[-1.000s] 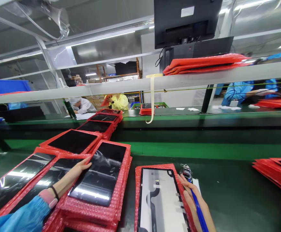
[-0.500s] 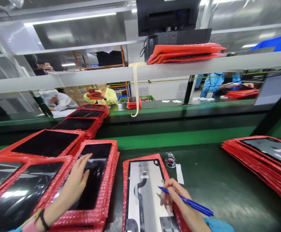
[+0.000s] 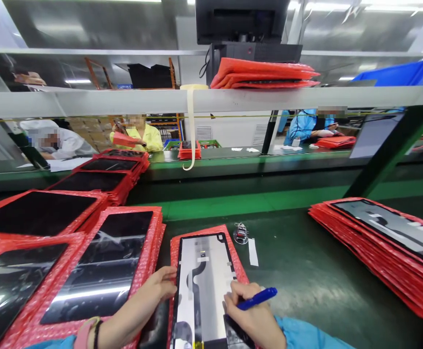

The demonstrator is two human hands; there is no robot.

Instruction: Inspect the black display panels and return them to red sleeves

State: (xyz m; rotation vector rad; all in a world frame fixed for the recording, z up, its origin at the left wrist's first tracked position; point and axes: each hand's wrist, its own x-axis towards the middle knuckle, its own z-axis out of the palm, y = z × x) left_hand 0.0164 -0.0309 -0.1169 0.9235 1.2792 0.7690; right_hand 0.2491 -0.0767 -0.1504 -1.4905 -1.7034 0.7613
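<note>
A screen panel (image 3: 211, 276) lies back side up on a red bubble-wrap sleeve (image 3: 220, 231), its silver back crossed by a dark curved ribbon. My left hand (image 3: 156, 288) is at the panel's left edge, fingers stretched out, holding nothing. In my right hand (image 3: 253, 312) is a blue pen (image 3: 258, 298), gripped over the panel's right side; its tip is hidden by my fingers. Left of my left hand, a dark glossy screen (image 3: 104, 266) rests face up on a stack of red sleeves.
More screens on red sleeves (image 3: 37, 213) cover the left. A stack of panels in red wrap (image 3: 364, 257) stands at right. Behind the middle panel are a small metal-and-glass object (image 3: 241, 233) and a white strip (image 3: 253, 252). Tape (image 3: 191, 131) hangs from the shelf bar (image 3: 124, 103). Several people sit beyond.
My left hand has moved right, from above the dark screen to the silver panel's left edge. The pen has tilted, its back end swinging up. The camera view has turned a little right.
</note>
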